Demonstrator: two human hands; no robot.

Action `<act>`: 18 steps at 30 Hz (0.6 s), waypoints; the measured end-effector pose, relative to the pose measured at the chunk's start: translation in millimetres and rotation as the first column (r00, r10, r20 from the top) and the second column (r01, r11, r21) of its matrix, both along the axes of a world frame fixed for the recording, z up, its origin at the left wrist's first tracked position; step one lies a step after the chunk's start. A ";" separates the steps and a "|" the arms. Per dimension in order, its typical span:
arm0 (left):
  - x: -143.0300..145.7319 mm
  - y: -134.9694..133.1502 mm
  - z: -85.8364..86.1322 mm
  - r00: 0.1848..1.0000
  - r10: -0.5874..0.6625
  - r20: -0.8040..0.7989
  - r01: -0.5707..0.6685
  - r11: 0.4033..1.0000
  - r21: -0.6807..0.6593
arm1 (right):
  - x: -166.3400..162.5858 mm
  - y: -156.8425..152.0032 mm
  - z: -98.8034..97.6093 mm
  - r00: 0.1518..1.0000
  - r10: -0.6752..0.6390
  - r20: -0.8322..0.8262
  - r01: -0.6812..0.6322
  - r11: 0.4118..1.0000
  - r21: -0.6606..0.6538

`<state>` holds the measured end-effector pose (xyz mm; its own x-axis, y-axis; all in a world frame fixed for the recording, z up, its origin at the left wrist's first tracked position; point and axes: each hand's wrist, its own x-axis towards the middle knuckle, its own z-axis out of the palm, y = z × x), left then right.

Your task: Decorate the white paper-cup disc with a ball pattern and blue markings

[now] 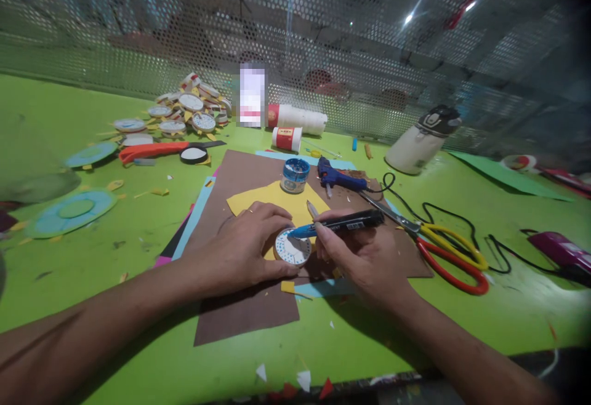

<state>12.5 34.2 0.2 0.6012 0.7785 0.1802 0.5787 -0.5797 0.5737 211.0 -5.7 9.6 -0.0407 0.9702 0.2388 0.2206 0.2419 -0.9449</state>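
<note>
In the head view, the left hand [252,239] grips the edge of a blue-marked white disc [295,251] at the frame's centre; the right hand [369,254] clasps a marker [353,221], tip at the disc's face. A blue glue gun [341,178] lies above.

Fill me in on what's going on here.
A person's left hand steadies a small white disc patterned with blue marks, while the right hand holds a marker, its tip at the disc's face. A blue-rimmed jar stands just beyond, with a glue gun and scissors to the right. Similar discs lie piled at the far left.
</note>
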 end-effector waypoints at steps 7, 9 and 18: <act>0.0 0.2 -0.7 1.000 -0.014 0.009 0.014 1.000 -0.006 | -0.3 0.1 0.0 0.998 0.057 0.005 -0.057 0.998 -0.014; 0.1 -0.5 0.3 1.000 -0.009 -0.005 0.009 1.000 -0.013 | 0.0 -0.1 -0.9 0.999 0.053 0.008 -0.053 0.999 0.006; 0.0 -1.4 -0.1 1.000 -0.018 -0.018 0.018 1.000 -0.006 | 0.0 -0.5 2.8 0.995 0.059 0.083 -0.061 0.998 0.021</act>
<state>12.5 32.8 0.2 0.6179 0.7688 0.1648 0.5784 -0.5865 0.5670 211.0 -6.2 12.3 -0.1188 0.9595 0.2554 0.2819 0.2793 -0.9179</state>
